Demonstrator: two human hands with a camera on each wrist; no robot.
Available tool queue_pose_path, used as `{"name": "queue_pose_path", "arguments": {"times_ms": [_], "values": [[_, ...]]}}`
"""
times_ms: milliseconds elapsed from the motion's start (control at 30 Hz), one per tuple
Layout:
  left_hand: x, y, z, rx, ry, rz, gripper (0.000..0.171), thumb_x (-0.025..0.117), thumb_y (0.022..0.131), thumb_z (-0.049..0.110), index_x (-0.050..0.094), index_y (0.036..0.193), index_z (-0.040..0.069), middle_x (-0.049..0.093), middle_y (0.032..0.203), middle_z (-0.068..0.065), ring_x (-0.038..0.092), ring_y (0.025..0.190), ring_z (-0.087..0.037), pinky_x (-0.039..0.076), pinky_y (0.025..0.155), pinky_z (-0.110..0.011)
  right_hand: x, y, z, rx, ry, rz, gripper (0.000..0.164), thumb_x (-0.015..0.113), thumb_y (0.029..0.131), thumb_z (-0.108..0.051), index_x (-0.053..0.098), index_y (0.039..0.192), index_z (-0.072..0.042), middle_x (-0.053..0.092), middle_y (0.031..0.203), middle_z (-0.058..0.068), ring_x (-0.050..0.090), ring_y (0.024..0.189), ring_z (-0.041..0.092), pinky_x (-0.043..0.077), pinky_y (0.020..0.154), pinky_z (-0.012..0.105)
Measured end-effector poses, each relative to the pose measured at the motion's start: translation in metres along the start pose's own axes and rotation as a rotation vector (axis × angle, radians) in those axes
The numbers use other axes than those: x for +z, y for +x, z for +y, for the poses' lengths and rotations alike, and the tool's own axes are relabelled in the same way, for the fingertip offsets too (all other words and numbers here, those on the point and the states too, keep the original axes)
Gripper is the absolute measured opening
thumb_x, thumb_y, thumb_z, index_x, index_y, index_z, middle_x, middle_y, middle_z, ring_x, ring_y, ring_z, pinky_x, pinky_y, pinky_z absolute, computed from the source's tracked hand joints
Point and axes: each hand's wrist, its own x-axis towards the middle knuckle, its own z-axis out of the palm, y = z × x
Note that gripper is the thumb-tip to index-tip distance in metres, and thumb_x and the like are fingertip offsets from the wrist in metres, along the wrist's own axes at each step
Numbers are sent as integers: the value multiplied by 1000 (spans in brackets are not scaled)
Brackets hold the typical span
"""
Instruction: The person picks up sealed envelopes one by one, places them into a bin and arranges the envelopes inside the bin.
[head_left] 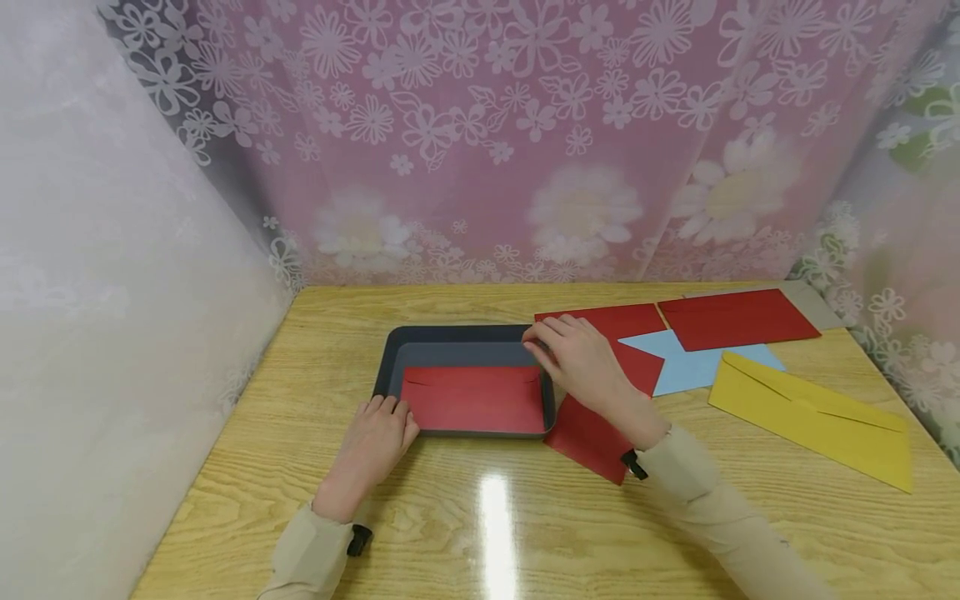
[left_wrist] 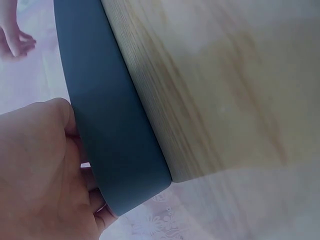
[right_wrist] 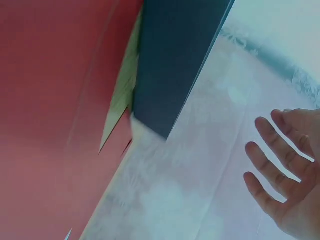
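Observation:
A dark grey tray (head_left: 465,334) stands on the wooden table, with a red envelope (head_left: 472,400) lying flat inside it. My left hand (head_left: 381,433) holds the tray by its front left corner; in the left wrist view the fingers of this hand (left_wrist: 45,160) hook over the rim of the tray (left_wrist: 115,115). My right hand (head_left: 581,358) hovers above the tray's right end with nothing in it. The right wrist view shows the fingers of that hand (right_wrist: 287,165) spread and slightly bent, apart from the tray wall (right_wrist: 172,60).
Right of the tray lie several red envelopes (head_left: 588,437), partly under my right arm. Beyond them are a light blue envelope (head_left: 686,367), another red envelope (head_left: 738,318), a grey one (head_left: 813,304) and a yellow envelope (head_left: 810,417). A flowered curtain (head_left: 480,167) borders the table's back.

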Motion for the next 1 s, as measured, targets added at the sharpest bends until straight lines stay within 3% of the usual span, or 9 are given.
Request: {"name": "queue_pose_path", "arguments": {"times_ms": [267, 400, 600, 767, 1000], "values": [[1, 0, 0, -16, -10, -15, 30, 56, 101, 15, 45, 74, 10, 40, 72, -4, 35, 70, -22, 31, 69, -33, -28, -28, 34, 43, -97, 95, 19, 81, 85, -18, 68, 95, -8, 68, 87, 6, 60, 75, 24, 50, 66, 38], [1, -1, 0, -10, -13, -4, 31, 55, 101, 14, 44, 73, 11, 38, 71, -3, 33, 69, -21, 31, 69, -33, -43, -43, 54, 98, -126, 128, 19, 82, 82, -14, 68, 93, -7, 68, 85, 6, 63, 73, 25, 53, 67, 42], [-1, 0, 1, -13, -16, -8, 31, 55, 101, 14, 43, 73, 11, 38, 71, -3, 33, 69, -21, 30, 69, -33, -66, -70, 87, 173, -189, 160, 17, 81, 82, -12, 69, 94, -8, 67, 82, 7, 59, 72, 26, 45, 52, 37], [0, 0, 1, -8, -7, 1, 32, 56, 100, 13, 42, 72, 11, 38, 71, -4, 34, 69, -22, 32, 69, -34, -87, -97, 113, 285, -243, 116, 17, 80, 84, -11, 69, 96, -7, 67, 86, 9, 58, 75, 28, 42, 51, 36], [1, 0, 2, -5, -5, -2, 31, 56, 101, 14, 43, 72, 11, 40, 72, -4, 34, 70, -22, 33, 69, -34, -102, -145, 141, 427, -260, -52, 18, 77, 87, -12, 65, 99, -5, 66, 93, 17, 57, 75, 33, 42, 51, 35]]}}
